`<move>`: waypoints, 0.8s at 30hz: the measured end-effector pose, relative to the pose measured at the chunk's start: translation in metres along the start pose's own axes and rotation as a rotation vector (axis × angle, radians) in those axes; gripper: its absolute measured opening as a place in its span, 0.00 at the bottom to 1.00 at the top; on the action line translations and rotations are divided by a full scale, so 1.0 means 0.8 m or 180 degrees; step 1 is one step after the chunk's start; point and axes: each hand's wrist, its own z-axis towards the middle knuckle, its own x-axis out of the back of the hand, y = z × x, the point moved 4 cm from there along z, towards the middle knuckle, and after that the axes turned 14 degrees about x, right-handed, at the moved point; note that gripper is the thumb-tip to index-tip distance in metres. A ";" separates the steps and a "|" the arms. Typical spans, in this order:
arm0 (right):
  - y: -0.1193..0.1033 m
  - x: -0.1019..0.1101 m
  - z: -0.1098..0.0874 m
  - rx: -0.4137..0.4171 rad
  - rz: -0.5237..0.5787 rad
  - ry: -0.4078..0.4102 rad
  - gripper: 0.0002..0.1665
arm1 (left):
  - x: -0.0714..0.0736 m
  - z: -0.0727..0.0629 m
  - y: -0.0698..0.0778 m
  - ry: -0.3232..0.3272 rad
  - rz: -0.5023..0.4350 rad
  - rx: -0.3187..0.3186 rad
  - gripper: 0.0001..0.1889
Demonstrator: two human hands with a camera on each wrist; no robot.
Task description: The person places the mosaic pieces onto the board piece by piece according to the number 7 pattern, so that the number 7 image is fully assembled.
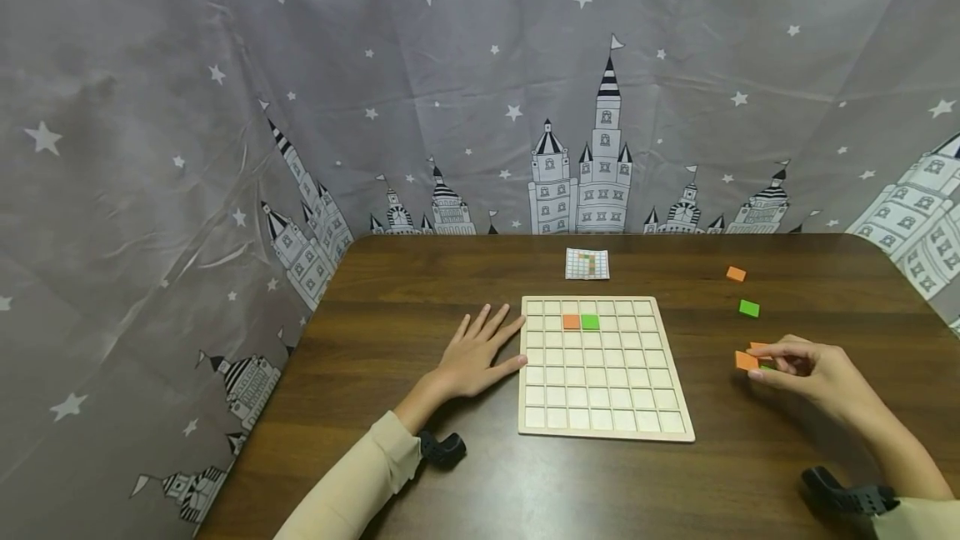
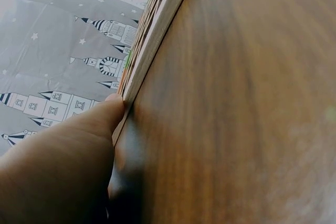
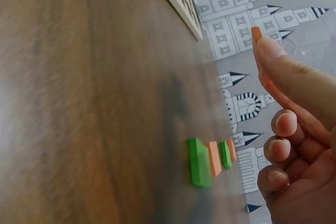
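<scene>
My right hand (image 1: 813, 369) pinches an orange square tile (image 1: 746, 361) between thumb and forefinger, to the right of the board. In the right wrist view the held tile (image 3: 256, 35) is seen edge-on, raised off the table, with the other fingers curled below. My left hand (image 1: 476, 361) rests spread out on the table, thumb and forefinger touching the left edge of the pale wooden grid board (image 1: 678, 432). The left wrist view shows the thumb (image 2: 79, 145) right against the board's side. On the board, an orange tile (image 1: 572, 322) and a green tile (image 1: 590, 322) lie side by side.
Loose tiles lie right of the board: an orange one (image 1: 736, 274) at the back, a green one (image 1: 749, 308), then another orange and a green tile (image 3: 199, 163) near my right hand. Behind the board lies a small pattern card (image 1: 587, 264). A grey castle-print curtain (image 1: 450, 65) hangs behind the table.
</scene>
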 end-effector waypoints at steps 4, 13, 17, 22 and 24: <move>-0.001 -0.002 0.010 -0.0067 -0.0007 -0.0019 0.13 | 0.000 0.000 0.000 -0.0015 0.0042 0.0026 0.37; -0.004 -0.013 0.031 -0.0092 -0.0030 -0.0173 0.14 | -0.001 0.000 -0.001 -0.0017 0.0030 0.0056 0.38; -0.006 -0.021 0.042 -0.0146 0.0027 -0.0225 0.15 | -0.002 0.001 -0.001 -0.0030 0.0032 0.0075 0.38; -0.009 -0.031 0.055 -0.0192 0.0093 -0.0285 0.16 | -0.004 0.003 -0.002 -0.0048 0.0042 0.0101 0.38; -0.009 -0.035 0.059 -0.0193 0.0112 -0.0283 0.16 | -0.004 0.003 -0.002 -0.0062 0.0056 0.0114 0.38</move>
